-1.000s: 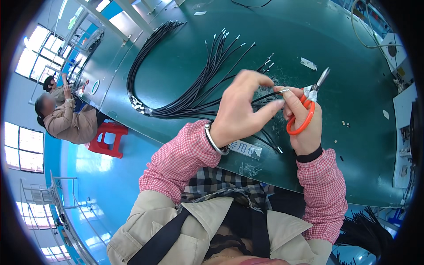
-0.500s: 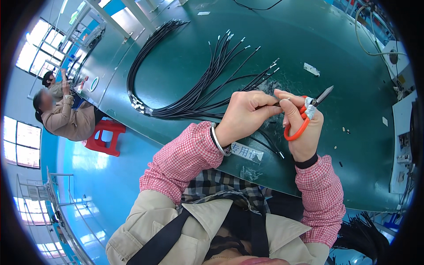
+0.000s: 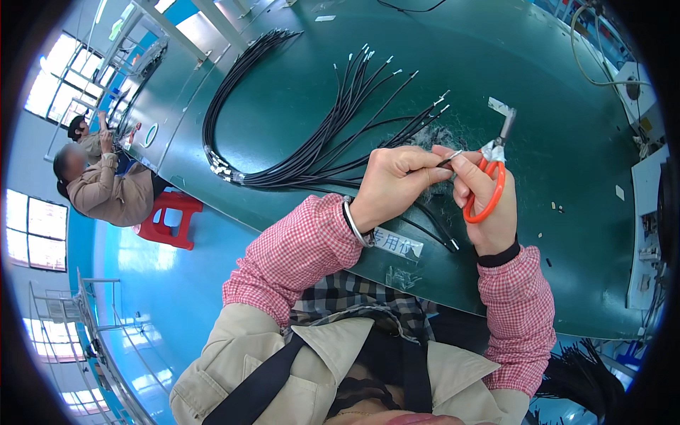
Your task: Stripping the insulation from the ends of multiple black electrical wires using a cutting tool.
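A green counter [image 3: 588,248] fills most of the view, its near edge running past the person's front. On it lies a long bundle of black cables [image 3: 283,172], curved into a broad U. White bands wrap it near the bend at the left, and toward the middle the cables fan out into separate pale-tipped ends. Beyond the counter's left edge, a person in a tan jacket [image 3: 117,188] sits on a red stool [image 3: 170,218], with a second person just behind.

Pink checked sleeves [image 3: 517,312] cover the wearer's forearms. The left hand [image 3: 397,180] is closed, thumb and forefinger pinching a single black cable [image 3: 445,162] close to its end. The right hand [image 3: 492,230] is curled around a pair of scissors [image 3: 501,188] with orange-red handles, white wrapping at the pivot and blades pointing away from the body; its thumb and forefinger also meet at the cable's silvery tip, so the two hands nearly touch above the counter.

A pale label strip [image 3: 398,243] is stuck near the front edge, below the left hand. Past the scissors' blades lies a smaller white strip [image 3: 498,106]. Fine pale fibres [image 3: 438,133] are scattered just beyond the fingertips.
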Tool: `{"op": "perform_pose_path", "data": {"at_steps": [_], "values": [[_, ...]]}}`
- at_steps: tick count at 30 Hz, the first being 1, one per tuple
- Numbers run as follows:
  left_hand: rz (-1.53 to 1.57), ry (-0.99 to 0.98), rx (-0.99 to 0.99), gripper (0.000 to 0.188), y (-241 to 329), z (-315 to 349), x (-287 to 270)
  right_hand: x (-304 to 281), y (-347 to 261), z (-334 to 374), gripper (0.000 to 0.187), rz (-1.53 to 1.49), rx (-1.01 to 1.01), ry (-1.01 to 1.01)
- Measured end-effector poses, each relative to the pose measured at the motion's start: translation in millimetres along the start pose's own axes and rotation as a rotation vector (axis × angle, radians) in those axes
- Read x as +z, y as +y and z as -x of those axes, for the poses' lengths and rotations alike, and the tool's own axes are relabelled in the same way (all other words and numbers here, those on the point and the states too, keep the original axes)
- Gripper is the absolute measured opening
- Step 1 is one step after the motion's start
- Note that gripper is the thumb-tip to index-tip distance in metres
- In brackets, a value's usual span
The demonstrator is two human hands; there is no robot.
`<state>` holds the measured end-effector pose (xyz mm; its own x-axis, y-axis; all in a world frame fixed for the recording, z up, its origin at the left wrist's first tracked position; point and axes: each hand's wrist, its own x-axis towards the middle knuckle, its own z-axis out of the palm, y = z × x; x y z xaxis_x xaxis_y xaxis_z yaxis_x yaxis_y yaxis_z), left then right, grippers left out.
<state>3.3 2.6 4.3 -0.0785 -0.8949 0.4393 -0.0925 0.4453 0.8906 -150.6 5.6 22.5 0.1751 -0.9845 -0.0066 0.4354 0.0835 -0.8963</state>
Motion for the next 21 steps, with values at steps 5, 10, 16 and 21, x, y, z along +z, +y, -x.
{"op": "perform_pose_path", "data": {"at_steps": [5,10,16,21], "values": [[0.029,-0.004,-0.259,0.006,3,-5,-7,7,-16,1,0.025,0.447,-0.254,0.271],[0.195,0.086,-0.266,0.011,0,-6,-8,7,-23,17,0.040,0.170,0.165,-0.195],[0.171,0.094,-0.226,0.012,3,-8,-10,13,-7,19,0.054,0.403,0.342,-0.234],[0.113,0.096,-0.197,0.014,4,-6,-11,14,-9,17,0.059,0.417,0.362,-0.259]]}}
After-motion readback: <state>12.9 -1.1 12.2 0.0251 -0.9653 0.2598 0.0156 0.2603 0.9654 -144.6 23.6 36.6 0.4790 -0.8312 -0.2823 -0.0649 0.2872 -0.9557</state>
